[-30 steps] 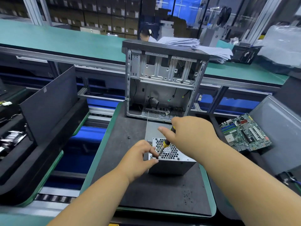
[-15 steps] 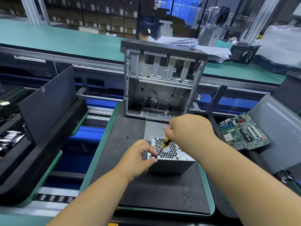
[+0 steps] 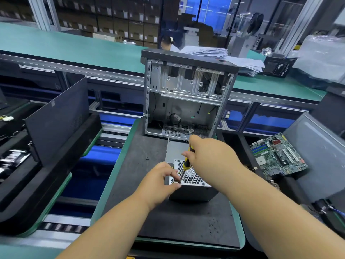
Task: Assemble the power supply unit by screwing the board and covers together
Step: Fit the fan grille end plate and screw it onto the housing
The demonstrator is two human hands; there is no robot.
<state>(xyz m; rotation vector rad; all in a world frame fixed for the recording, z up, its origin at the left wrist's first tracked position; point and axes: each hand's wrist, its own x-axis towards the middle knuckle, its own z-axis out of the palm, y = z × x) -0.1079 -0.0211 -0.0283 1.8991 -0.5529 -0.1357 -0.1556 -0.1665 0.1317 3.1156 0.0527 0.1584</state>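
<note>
A grey metal power supply unit [image 3: 194, 193] stands on the black mat [image 3: 179, 225], its honeycomb grille [image 3: 192, 176] facing up. My right hand [image 3: 209, 157] grips a yellow-and-black screwdriver [image 3: 185, 164], whose tip meets the grille's near-left corner. My left hand [image 3: 158, 184] holds that corner, thumb and fingers pinched right beside the tip. The screw itself is hidden by my fingers. A flat grey cover plate [image 3: 174, 151] lies just behind the unit.
An open computer case [image 3: 186, 94] stands upright at the mat's far end. A motherboard [image 3: 278, 156] lies to the right. A dark panel [image 3: 57, 118] leans in a tray at the left. Loose screws [image 3: 211, 225] and a small black part [image 3: 147, 158] lie on the mat.
My right hand has shifted slightly right and back, tilting the screwdriver more upright. The tip stays at the same corner, and my left hand keeps its place.
</note>
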